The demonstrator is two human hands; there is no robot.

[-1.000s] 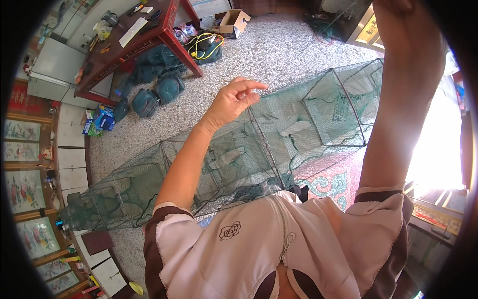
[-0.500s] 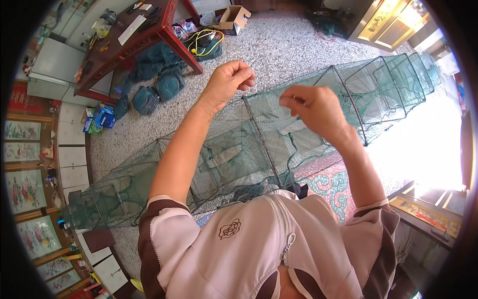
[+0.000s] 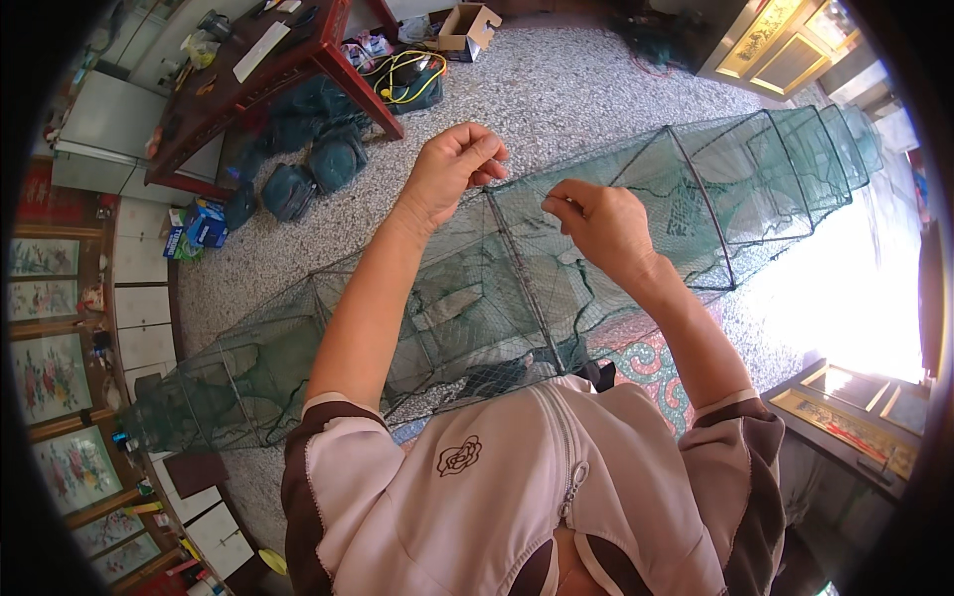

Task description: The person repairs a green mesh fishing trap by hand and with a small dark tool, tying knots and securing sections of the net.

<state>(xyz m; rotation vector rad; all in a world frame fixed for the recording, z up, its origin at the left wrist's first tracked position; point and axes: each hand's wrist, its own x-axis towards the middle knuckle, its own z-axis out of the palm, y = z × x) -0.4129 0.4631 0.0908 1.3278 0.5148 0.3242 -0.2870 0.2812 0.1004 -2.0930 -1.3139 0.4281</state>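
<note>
A long green mesh net trap (image 3: 452, 298) with dark rectangular frames stretches across in front of me, from the lower left to the upper right. At its far edge, by the top of one dark frame bar (image 3: 522, 268), my left hand (image 3: 452, 174) is closed, thumb against curled fingers. My right hand (image 3: 604, 221) hovers over the mesh to the right, thumb and forefinger pinched together. Whatever either pinch holds is too small or hidden to make out. A gap separates the two hands.
A dark red table (image 3: 268, 74) stands at the far left, with dark green bundled nets (image 3: 313, 174) below it. A yellow cord (image 3: 412, 79) and an open cardboard box (image 3: 467, 32) lie beyond. A patterned red-green mat (image 3: 646, 372) shows beneath the trap.
My right hand has come left, closer to my left hand, with its fingers still pinched. My left hand has hardly moved.
</note>
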